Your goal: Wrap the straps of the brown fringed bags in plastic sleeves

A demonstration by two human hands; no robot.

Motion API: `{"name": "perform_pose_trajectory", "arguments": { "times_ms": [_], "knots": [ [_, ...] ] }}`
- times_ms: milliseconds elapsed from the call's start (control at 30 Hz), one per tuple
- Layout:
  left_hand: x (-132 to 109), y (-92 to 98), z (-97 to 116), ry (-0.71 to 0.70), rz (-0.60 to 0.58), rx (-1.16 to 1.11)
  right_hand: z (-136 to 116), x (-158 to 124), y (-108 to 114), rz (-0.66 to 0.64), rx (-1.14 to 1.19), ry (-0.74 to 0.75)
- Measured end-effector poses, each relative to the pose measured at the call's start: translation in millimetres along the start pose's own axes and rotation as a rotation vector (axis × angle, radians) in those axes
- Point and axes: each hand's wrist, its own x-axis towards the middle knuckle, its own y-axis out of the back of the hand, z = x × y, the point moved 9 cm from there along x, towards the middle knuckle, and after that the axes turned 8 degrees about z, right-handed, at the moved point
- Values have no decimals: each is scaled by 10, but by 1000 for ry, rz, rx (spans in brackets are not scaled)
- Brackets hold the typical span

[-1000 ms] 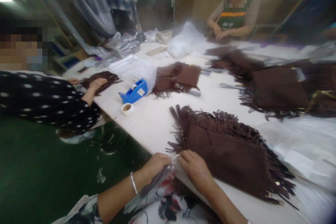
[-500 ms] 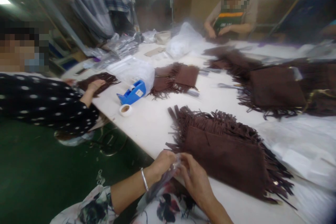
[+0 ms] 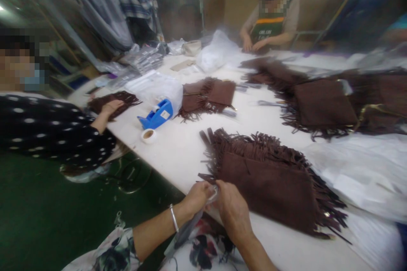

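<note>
At the near table edge, my left hand [image 3: 196, 199] and my right hand [image 3: 233, 211] are close together, fingers pinched on a crumpled clear plastic bag [image 3: 188, 229]. The bag hangs down over my lap, and something dark shows through it. A shiny, curved bit of it pokes up between the two hands; its exact shape is blurred. My left wrist wears a silver bangle. Just beyond my hands lies a dark brown fringed bag [image 3: 267, 186], flat on the white table [image 3: 171, 159], its fringe spread along the far and right sides.
A blue tape dispenser [image 3: 157, 114] and a tape roll [image 3: 149, 136] sit left of centre. More brown fringed bags [image 3: 324, 101] lie across the table. White plastic sheeting [image 3: 365, 173] is at right. Co-workers handle brown pieces at the left [image 3: 111, 106] and far side [image 3: 259, 45].
My right hand's fingers have curled further over the plastic bag, its back turned more toward me. The whole view has shifted slightly. The far co-worker's hands have come closer together.
</note>
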Motion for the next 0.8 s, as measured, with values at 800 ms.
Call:
{"name": "perform_pose_trajectory", "arguments": {
  "times_ms": [800],
  "knots": [
    [-232, 163, 11, 34, -105, -43, 130, -725, -766, 24, 1114, -1203]
  ]
}}
